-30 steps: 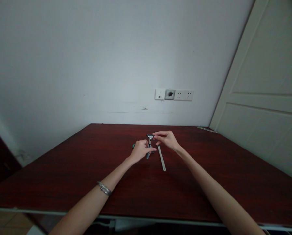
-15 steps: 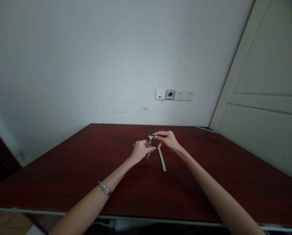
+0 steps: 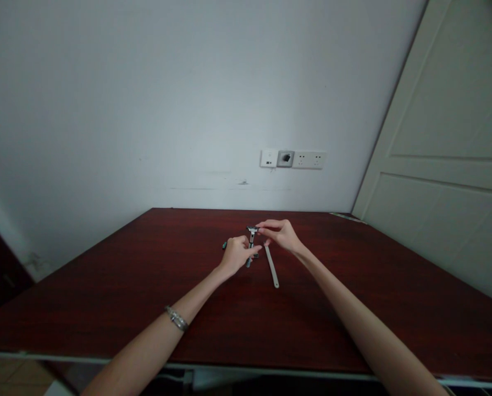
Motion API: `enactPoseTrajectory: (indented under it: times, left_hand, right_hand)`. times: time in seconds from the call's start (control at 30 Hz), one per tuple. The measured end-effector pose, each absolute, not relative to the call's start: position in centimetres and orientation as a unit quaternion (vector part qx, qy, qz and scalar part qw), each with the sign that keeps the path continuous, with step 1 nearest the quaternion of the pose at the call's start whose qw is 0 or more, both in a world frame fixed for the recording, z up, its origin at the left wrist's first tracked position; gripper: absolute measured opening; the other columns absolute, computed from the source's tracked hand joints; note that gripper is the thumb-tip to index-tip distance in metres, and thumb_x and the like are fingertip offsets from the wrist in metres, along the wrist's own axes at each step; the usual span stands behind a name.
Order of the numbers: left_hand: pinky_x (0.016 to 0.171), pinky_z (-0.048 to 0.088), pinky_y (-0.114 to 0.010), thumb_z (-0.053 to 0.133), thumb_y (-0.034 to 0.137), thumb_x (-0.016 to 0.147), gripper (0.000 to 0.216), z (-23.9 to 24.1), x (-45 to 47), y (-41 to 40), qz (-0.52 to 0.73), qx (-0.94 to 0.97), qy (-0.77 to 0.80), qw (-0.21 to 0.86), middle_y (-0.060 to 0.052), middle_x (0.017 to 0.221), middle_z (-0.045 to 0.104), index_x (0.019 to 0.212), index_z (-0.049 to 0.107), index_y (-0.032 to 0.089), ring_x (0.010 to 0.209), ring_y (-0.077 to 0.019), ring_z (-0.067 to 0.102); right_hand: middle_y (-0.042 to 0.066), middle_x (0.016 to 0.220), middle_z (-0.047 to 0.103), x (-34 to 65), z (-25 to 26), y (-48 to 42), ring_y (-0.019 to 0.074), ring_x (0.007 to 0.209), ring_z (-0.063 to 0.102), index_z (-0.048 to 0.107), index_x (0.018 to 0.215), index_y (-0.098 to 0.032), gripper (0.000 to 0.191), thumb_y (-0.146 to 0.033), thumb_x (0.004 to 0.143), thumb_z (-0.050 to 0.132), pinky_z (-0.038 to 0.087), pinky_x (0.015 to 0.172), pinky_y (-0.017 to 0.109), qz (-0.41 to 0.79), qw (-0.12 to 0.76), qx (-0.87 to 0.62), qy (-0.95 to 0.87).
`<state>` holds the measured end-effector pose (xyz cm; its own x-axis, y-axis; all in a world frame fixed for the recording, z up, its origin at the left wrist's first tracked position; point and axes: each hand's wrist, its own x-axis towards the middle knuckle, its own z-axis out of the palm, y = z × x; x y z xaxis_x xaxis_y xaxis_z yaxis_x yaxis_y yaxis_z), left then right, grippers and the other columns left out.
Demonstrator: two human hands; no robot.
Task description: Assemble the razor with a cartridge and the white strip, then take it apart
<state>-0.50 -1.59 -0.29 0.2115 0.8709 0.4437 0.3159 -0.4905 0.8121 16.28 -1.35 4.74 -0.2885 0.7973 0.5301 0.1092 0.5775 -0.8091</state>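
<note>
My left hand (image 3: 236, 252) is closed around the handle of a small silver razor (image 3: 251, 237), holding it upright above the dark red table (image 3: 147, 286). My right hand (image 3: 282, 235) pinches the razor's head from the right with thumb and forefinger. A thin pale strip (image 3: 271, 266) lies flat on the table just below my right hand. A small dark green object (image 3: 225, 245) shows at the left of my left hand, mostly hidden. A silver bracelet (image 3: 176, 318) sits on my left wrist.
A white wall stands behind the table with a row of sockets (image 3: 293, 159). A pale door (image 3: 447, 165) runs along the right side. The table's near edge (image 3: 246, 367) crosses the bottom of the view.
</note>
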Motion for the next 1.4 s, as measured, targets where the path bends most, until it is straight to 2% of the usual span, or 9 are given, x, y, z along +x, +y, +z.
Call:
enactPoseTrajectory:
  times: [0.57, 0.9, 1.13, 1.4]
  left_hand:
    - [0.041, 0.043, -0.022, 0.067, 0.042, 0.065, 0.035, -0.02, -0.50, -1.92, 0.480, 0.718, 0.384, 0.327, 0.000, 0.050, 0.059, 0.060, 0.044, 0.016, 0.046, -0.0162, 0.060]
    - [0.042, 0.040, -0.021, 0.064, 0.045, 0.068, 0.036, -0.08, -0.56, -1.81, 0.495, 0.732, 0.392, 0.254, 0.000, 0.048, 0.058, 0.057, 0.044, 0.016, 0.046, -0.0144, 0.059]
    - [0.041, 0.039, -0.020, 0.063, 0.043, 0.068, 0.033, 0.07, -0.51, -2.05, 0.494, 0.727, 0.390, 0.274, -0.001, 0.049, 0.060, 0.059, 0.047, 0.016, 0.046, -0.0143, 0.059]
    - [0.042, 0.039, -0.020, 0.063, 0.042, 0.069, 0.032, -0.05, -0.56, -1.95, 0.490, 0.733, 0.395, 0.258, -0.001, 0.049, 0.060, 0.058, 0.046, 0.016, 0.047, -0.0149, 0.060]
  right_hand:
    - [0.005, 0.081, 0.066, 15.87, 4.56, -1.31, 0.0130, 0.057, 0.062, 0.071, 0.084, -0.014, 0.030, -0.037, 0.066, 0.067, 0.056, 0.047, 0.025, 0.364, 0.531, -0.317, -0.697]
    - [0.006, 0.082, 0.067, 15.63, 5.21, -2.12, 0.0140, 0.056, 0.062, 0.071, 0.082, -0.016, 0.026, -0.037, 0.067, 0.066, 0.056, 0.046, 0.025, 0.352, 0.529, -0.308, -0.708]
    - [0.007, 0.085, 0.068, 16.07, 5.34, -2.15, 0.0128, 0.048, 0.061, 0.071, 0.084, -0.016, 0.029, -0.040, 0.069, 0.064, 0.053, 0.042, 0.024, 0.326, 0.514, -0.316, -0.727]
    - [0.008, 0.087, 0.068, 16.41, 5.51, -2.22, 0.0125, 0.047, 0.061, 0.071, 0.085, -0.016, 0.027, -0.038, 0.072, 0.062, 0.051, 0.042, 0.024, 0.306, 0.497, -0.308, -0.751]
